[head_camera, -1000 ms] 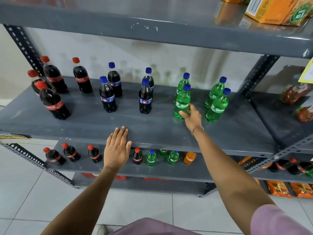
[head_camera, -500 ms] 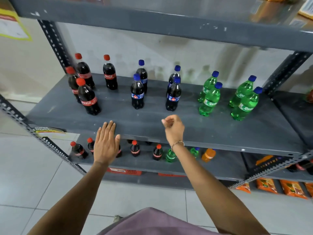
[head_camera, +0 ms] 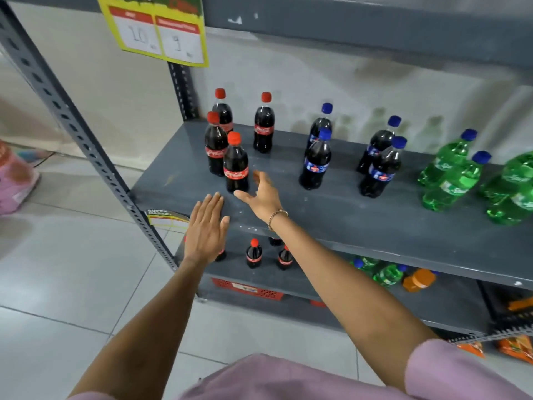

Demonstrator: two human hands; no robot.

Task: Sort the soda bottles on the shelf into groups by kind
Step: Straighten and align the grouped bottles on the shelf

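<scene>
On the grey shelf [head_camera: 331, 220] stand three groups of soda bottles. Several red-capped cola bottles are at the left, the nearest cola bottle [head_camera: 236, 164] in front. Several blue-capped dark cola bottles [head_camera: 315, 163] stand in the middle. Green Sprite bottles [head_camera: 452, 183] with blue caps are at the right. My right hand [head_camera: 261, 194] is open, fingers spread, just right of the nearest red-capped bottle's base, thumb close to it. Flat on the shelf's front edge rests my left hand [head_camera: 206, 226], holding nothing.
A perforated grey upright [head_camera: 72, 125] slants along the left. A yellow price sign [head_camera: 157, 27] hangs from the shelf above. The lower shelf holds small cola bottles [head_camera: 253, 254], green bottles [head_camera: 386, 274] and an orange bottle [head_camera: 418, 280]. A pink bag [head_camera: 14, 180] sits on the tiled floor.
My right hand left the green bottles, swung left across the shelf and opened beside the front red-capped bottle. The view turned left with it. My left hand stayed on the shelf edge.
</scene>
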